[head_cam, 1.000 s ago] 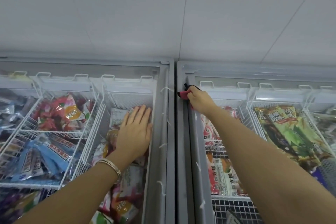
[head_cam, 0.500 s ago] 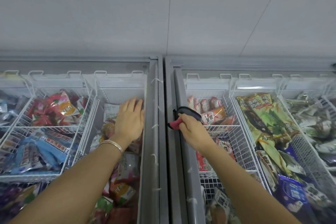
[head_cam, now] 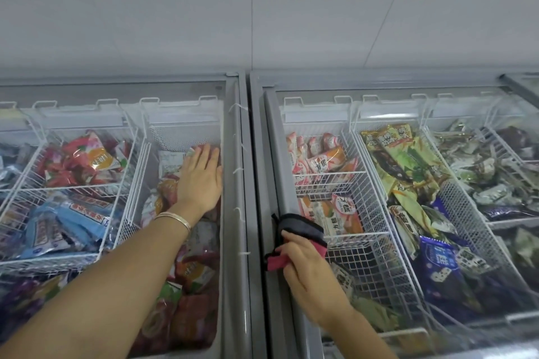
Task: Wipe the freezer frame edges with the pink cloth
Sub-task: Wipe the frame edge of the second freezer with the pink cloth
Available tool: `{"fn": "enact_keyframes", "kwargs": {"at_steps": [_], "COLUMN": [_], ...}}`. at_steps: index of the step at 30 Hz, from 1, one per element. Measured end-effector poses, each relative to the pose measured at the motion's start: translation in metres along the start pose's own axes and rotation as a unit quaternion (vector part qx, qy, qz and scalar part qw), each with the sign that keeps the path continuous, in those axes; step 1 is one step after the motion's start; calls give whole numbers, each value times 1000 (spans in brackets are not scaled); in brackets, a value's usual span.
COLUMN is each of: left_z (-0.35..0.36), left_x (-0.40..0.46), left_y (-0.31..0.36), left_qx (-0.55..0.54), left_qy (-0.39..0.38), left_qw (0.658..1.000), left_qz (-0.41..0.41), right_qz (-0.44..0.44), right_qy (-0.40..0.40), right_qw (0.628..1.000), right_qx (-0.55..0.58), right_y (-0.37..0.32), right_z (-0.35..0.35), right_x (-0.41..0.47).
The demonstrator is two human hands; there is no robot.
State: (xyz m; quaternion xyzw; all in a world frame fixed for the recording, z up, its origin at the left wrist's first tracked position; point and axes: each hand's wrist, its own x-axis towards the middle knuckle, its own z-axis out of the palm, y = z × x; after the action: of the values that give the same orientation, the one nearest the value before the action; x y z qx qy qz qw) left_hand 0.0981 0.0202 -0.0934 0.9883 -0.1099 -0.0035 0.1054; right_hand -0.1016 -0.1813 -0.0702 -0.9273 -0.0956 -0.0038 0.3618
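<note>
Two grey chest freezers stand side by side under glass lids. My right hand [head_cam: 306,267] grips the pink cloth [head_cam: 277,261], which has a grey and black part [head_cam: 300,226] bunched above my fingers. The cloth presses on the left frame edge [head_cam: 272,160] of the right freezer, about halfway along its length. My left hand [head_cam: 201,181] lies flat, fingers spread, on the glass lid of the left freezer beside its right frame edge [head_cam: 237,213]. A metal bangle sits on that wrist.
White wire baskets [head_cam: 361,259] full of wrapped ice creams fill both freezers. A narrow gap [head_cam: 249,183] runs between the two freezer frames. A white wall [head_cam: 262,9] rises behind. A further lid corner [head_cam: 522,87] shows at far right.
My right hand has dragged the cloth along the right freezer's left frame edge, from the far corner toward me. My left hand stays on the left lid. The view has shifted left.
</note>
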Motion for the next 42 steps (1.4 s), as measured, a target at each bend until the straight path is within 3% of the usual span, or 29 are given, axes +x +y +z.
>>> {"fn": "enact_keyframes", "kwargs": {"at_steps": [6, 10, 13, 15, 21, 31, 42], "left_z": [1, 4, 4, 1, -13, -14, -7], "left_x": [0, -1, -1, -1, 21, 67, 68], "left_y": [-1, -2, -2, -2, -6, -10, -13], "left_qx": [-2, -7, 0, 13, 26, 4, 12], "left_qy": [7, 11, 9, 15, 60, 36, 61], "left_qw": [1000, 1000, 1000, 1000, 998, 999, 998], "left_qz": [-1, -1, -1, 3, 7, 20, 27], "right_qz": [-5, 40, 148, 162, 123, 52, 77], "right_qy": [99, 225, 185, 172, 193, 215, 136], "right_qw": [995, 967, 956, 953, 956, 944, 949], "right_qx": [-3, -111, -173, -189, -183, -246, -273], "right_y": [-4, -7, -6, -3, 9, 31, 57], "right_z": [22, 29, 40, 49, 55, 29, 9], "right_x": [-29, -19, -9, -3, 39, 161, 283]}}
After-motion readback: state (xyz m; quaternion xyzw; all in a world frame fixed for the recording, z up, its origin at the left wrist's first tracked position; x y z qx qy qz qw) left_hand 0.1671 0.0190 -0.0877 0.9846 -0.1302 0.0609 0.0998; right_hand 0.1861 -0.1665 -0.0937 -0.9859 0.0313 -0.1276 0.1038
